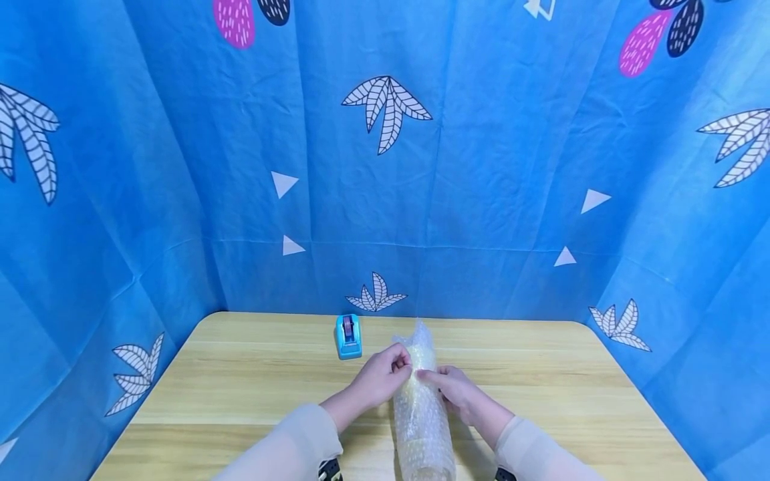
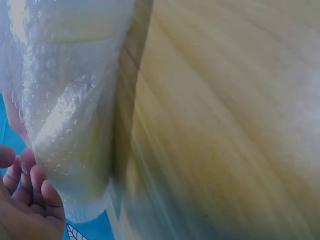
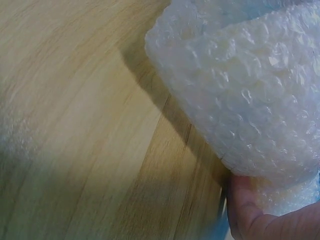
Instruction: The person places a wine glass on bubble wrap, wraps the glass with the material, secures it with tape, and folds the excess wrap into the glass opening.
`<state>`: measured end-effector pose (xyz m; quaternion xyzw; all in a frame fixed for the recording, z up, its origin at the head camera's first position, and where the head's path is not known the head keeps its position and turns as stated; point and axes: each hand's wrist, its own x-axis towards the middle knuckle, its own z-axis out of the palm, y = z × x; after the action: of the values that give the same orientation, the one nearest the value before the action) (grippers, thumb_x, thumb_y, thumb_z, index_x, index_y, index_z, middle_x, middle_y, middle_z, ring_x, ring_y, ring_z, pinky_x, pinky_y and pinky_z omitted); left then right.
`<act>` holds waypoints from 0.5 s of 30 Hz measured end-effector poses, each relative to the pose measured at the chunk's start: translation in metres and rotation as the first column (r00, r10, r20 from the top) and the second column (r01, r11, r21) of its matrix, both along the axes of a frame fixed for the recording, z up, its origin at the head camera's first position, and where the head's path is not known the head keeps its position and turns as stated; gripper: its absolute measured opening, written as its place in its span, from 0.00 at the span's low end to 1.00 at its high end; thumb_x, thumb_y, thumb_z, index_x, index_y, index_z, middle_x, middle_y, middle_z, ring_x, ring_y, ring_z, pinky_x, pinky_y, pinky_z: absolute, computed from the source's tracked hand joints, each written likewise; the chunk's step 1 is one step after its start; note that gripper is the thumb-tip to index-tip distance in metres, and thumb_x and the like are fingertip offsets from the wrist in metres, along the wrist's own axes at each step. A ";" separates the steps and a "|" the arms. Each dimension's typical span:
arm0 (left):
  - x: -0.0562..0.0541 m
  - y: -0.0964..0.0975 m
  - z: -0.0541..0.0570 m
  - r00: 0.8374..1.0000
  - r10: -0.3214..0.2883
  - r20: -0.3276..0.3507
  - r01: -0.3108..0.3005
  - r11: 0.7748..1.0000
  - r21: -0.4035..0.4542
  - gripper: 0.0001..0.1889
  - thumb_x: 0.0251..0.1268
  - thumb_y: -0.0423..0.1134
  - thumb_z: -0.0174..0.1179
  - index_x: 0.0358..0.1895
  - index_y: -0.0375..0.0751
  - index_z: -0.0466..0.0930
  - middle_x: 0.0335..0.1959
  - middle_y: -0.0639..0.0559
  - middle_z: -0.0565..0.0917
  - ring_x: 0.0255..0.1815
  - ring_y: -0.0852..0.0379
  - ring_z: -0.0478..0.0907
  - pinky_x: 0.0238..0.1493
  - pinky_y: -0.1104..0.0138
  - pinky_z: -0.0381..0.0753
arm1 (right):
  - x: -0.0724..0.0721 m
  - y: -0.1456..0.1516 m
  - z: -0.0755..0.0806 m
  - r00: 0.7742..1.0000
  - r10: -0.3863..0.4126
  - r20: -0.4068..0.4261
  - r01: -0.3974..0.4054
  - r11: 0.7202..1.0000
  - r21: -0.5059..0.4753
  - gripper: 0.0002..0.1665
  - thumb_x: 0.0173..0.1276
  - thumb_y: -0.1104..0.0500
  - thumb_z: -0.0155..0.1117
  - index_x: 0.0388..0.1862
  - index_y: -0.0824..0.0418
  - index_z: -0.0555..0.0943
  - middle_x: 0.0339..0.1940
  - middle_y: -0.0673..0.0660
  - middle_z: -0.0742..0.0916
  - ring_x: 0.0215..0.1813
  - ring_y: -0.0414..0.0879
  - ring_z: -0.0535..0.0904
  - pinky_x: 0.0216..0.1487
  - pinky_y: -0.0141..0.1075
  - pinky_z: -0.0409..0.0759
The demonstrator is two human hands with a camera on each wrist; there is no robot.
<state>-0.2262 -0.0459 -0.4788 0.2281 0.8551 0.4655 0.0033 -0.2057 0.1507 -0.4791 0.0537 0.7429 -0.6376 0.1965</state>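
Note:
A long roll of clear bubble wrap (image 1: 424,427) lies lengthwise on the table, around something pale yellow whose kind the wrap hides. On its left side, the curled fingers of my left hand (image 1: 385,374) pinch at the wrap near the upper part. The left wrist view shows these fingertips against the edge of the bubble wrap (image 2: 75,110). From the other side my right hand (image 1: 454,391) grips the roll, thumb lying across its top. Bubble wrap (image 3: 250,95) fills much of the right wrist view, with part of the right hand (image 3: 275,222) beneath it.
A blue tape dispenser (image 1: 349,337) with a tape roll stands left of the bubble wrap, near the back of the wooden table (image 1: 259,361). A blue patterned curtain (image 1: 373,200) hangs behind the table and along both sides.

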 end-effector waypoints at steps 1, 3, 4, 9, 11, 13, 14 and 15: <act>0.000 0.001 0.001 1.000 -0.006 0.009 0.006 1.000 -0.007 0.02 0.71 0.39 0.56 0.37 0.51 0.74 0.31 0.59 0.78 0.33 0.61 0.74 0.35 0.69 0.78 | 0.000 0.000 0.000 1.000 -0.001 0.000 0.001 1.000 -0.001 0.30 0.66 0.45 0.68 0.49 0.67 0.69 0.38 0.57 0.81 0.37 0.47 0.78 0.39 0.36 0.80; 0.000 0.002 0.002 1.000 -0.015 0.019 0.016 1.000 -0.021 0.02 0.71 0.40 0.55 0.37 0.51 0.74 0.31 0.59 0.77 0.32 0.61 0.73 0.34 0.69 0.78 | 0.000 0.000 0.000 1.000 0.001 0.000 -0.001 1.000 0.002 0.29 0.67 0.45 0.68 0.48 0.66 0.69 0.37 0.56 0.81 0.36 0.46 0.78 0.38 0.35 0.80; 0.000 0.003 0.003 1.000 -0.018 0.023 0.019 0.999 -0.030 0.03 0.72 0.41 0.55 0.37 0.52 0.74 0.31 0.59 0.77 0.31 0.61 0.73 0.33 0.68 0.77 | 0.000 -0.001 0.000 1.000 0.002 0.000 -0.002 1.000 0.004 0.29 0.67 0.45 0.68 0.47 0.66 0.69 0.36 0.56 0.81 0.36 0.46 0.78 0.38 0.35 0.79; -0.004 0.006 0.008 0.998 -0.042 0.055 0.047 0.995 -0.091 0.05 0.75 0.44 0.52 0.37 0.54 0.73 0.27 0.60 0.76 0.25 0.62 0.70 0.28 0.68 0.75 | 0.001 -0.001 0.002 1.000 -0.003 0.001 0.003 1.000 0.013 0.28 0.67 0.45 0.68 0.46 0.66 0.69 0.37 0.56 0.80 0.36 0.47 0.77 0.38 0.36 0.78; -0.006 0.007 0.011 0.996 -0.062 0.058 0.069 0.990 -0.122 0.05 0.77 0.45 0.51 0.38 0.54 0.73 0.26 0.59 0.75 0.24 0.62 0.69 0.26 0.68 0.73 | 0.001 0.000 0.002 1.000 -0.004 -0.002 0.004 1.000 0.017 0.28 0.67 0.45 0.67 0.47 0.65 0.69 0.37 0.56 0.80 0.37 0.47 0.77 0.39 0.36 0.78; -0.007 0.007 0.014 0.995 -0.080 0.058 0.088 0.984 -0.155 0.05 0.78 0.45 0.51 0.39 0.54 0.72 0.26 0.59 0.74 0.24 0.62 0.69 0.25 0.69 0.72 | 0.001 -0.001 0.002 1.000 0.001 -0.008 -0.001 1.000 0.019 0.27 0.67 0.45 0.67 0.46 0.65 0.69 0.37 0.56 0.80 0.36 0.47 0.77 0.38 0.35 0.79; -0.007 0.008 0.016 0.994 -0.088 0.061 0.097 0.981 -0.170 0.05 0.78 0.44 0.51 0.39 0.54 0.72 0.26 0.59 0.74 0.24 0.62 0.69 0.25 0.69 0.72 | 0.001 -0.001 0.002 1.000 0.001 -0.010 -0.001 1.000 0.019 0.26 0.67 0.46 0.67 0.46 0.65 0.69 0.37 0.56 0.80 0.36 0.46 0.77 0.38 0.35 0.79; -0.007 0.008 0.018 0.993 -0.095 0.065 0.105 0.978 -0.180 0.05 0.78 0.44 0.52 0.39 0.54 0.72 0.26 0.59 0.74 0.24 0.62 0.69 0.25 0.69 0.71 | 0.001 -0.001 0.002 1.000 0.004 -0.013 -0.004 1.000 0.018 0.26 0.67 0.46 0.67 0.46 0.65 0.69 0.37 0.56 0.80 0.36 0.46 0.77 0.37 0.35 0.79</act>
<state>-0.2332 -0.0376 -0.4612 0.2566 0.8812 0.3904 0.0717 -0.2043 0.1498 -0.4773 0.0498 0.7500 -0.6309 0.1923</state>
